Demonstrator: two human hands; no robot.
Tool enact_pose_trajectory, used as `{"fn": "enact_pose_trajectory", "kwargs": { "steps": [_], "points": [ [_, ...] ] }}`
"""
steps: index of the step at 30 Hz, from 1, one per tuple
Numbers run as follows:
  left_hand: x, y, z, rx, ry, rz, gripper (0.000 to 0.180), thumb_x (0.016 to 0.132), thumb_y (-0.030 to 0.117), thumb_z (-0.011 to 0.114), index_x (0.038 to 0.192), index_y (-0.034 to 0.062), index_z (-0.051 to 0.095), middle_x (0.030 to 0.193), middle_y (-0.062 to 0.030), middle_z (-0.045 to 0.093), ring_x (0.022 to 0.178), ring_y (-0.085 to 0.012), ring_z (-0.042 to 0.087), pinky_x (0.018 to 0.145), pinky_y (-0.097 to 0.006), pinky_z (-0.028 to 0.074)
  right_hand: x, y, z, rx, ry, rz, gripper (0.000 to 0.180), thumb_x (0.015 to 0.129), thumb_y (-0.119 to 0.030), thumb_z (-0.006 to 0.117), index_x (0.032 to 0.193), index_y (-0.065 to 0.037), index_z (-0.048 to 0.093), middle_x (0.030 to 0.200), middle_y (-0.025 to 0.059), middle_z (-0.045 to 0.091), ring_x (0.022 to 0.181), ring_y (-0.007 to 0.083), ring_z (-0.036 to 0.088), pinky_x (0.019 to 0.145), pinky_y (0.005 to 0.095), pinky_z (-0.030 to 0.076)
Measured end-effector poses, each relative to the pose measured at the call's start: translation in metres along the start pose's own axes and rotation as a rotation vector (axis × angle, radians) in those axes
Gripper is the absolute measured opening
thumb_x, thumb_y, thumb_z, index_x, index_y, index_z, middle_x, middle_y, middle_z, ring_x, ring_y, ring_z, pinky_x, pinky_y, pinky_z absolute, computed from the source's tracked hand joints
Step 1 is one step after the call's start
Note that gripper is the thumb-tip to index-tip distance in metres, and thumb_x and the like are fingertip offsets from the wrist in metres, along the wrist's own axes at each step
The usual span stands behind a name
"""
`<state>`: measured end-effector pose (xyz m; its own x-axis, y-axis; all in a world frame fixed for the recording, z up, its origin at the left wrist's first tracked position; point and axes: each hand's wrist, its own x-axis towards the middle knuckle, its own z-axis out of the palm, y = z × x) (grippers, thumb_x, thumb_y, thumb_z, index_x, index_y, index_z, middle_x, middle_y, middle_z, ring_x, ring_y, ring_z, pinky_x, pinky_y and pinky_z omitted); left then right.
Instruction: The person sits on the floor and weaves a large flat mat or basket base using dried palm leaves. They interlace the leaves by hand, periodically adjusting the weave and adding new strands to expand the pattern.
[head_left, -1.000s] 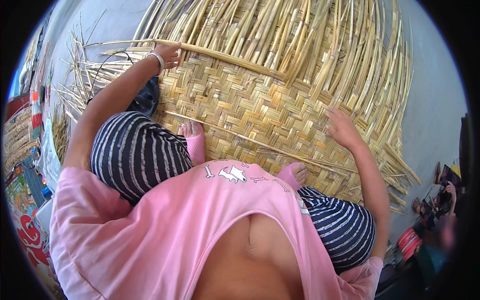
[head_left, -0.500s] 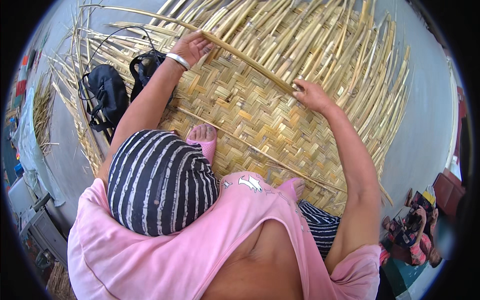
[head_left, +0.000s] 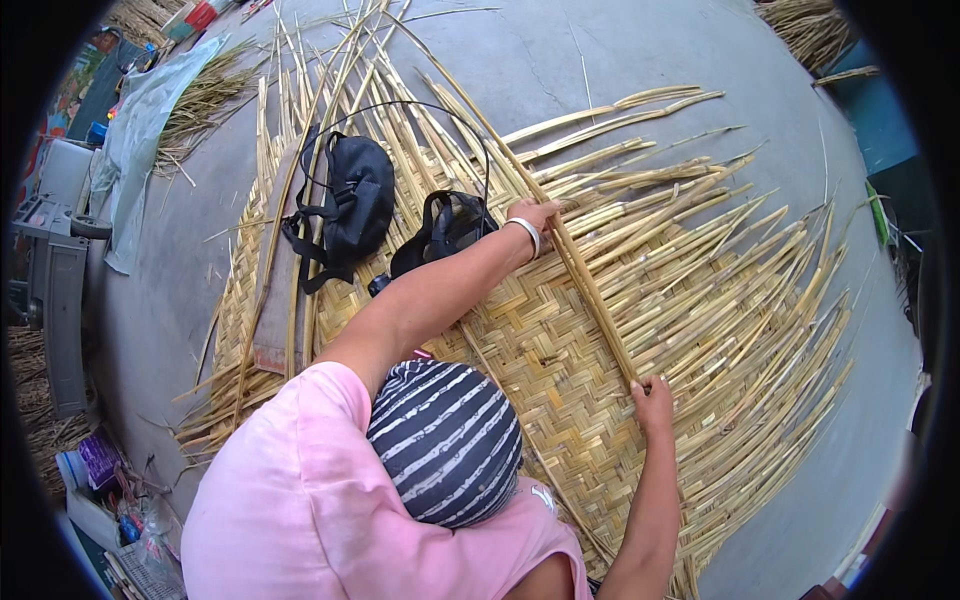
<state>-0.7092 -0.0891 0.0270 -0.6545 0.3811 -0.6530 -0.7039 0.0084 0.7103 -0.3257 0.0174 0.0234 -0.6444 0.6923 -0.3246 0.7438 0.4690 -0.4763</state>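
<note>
Now both hands are on one long bamboo strip (head_left: 590,290) that lies slantwise across the woven mat (head_left: 560,400). Left hand (head_left: 535,213) is stretched far out, a pale bangle (head_left: 527,234) on the wrist, fingers curled onto the strip's upper stretch where the loose ends fan out. Right hand (head_left: 654,400) sits nearer the body, fingers closed over the strip's lower end, pressed to the weave. Mat spreads over grey concrete floor (head_left: 640,50), its unwoven strips splaying out to the right. Just beside the left forearm lie two black bags (head_left: 355,200), resting on the mat's far edge. Striped knee (head_left: 445,440) pokes up below, pink shirt (head_left: 300,500) filling the lower edge.
</note>
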Motion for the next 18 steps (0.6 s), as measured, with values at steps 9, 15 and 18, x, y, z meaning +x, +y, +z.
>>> {"fn": "enact_pose_trajectory", "kwargs": {
  "steps": [9,15,18],
  "points": [
    [0.101,0.103,-0.046,-0.140,0.216,0.128,0.030,0.091,0.029,0.056,0.100,-0.0002,0.053,0.087,-0.0117,0.062,0.070,-0.0229,0.064,0.056,-0.036,0.054,0.002,0.005,0.014,-0.021,0.042,0.038,0.025,0.078,-0.023,0.069,0.083,-0.002,0.056,0.085,0.0177,0.056,0.083,0.0354,0.053,0.076,0.0435,0.042],
    [0.126,0.202,-0.069,-0.295,0.352,0.293,0.031,0.095,0.024,0.046,0.103,-0.0061,0.049,0.089,-0.0172,0.060,0.068,-0.0265,0.061,0.052,-0.036,0.051,-0.003,0.009,0.012,-0.053,0.056,0.036,0.025,0.078,-0.022,0.069,0.082,-0.002,0.053,0.085,0.0165,0.054,0.084,0.0350,0.050,0.077,0.0435,0.041],
    [0.132,0.267,-0.107,-0.327,0.332,0.376,0.039,0.097,0.028,0.035,0.103,-0.0082,0.049,0.088,-0.0189,0.061,0.067,-0.0269,0.061,0.052,-0.035,0.051,-0.001,0.009,0.014,-0.034,0.037,0.031,0.026,0.078,-0.022,0.068,0.083,-0.003,0.053,0.085,0.0163,0.054,0.084,0.0350,0.050,0.077,0.0434,0.041]
  ]
}}
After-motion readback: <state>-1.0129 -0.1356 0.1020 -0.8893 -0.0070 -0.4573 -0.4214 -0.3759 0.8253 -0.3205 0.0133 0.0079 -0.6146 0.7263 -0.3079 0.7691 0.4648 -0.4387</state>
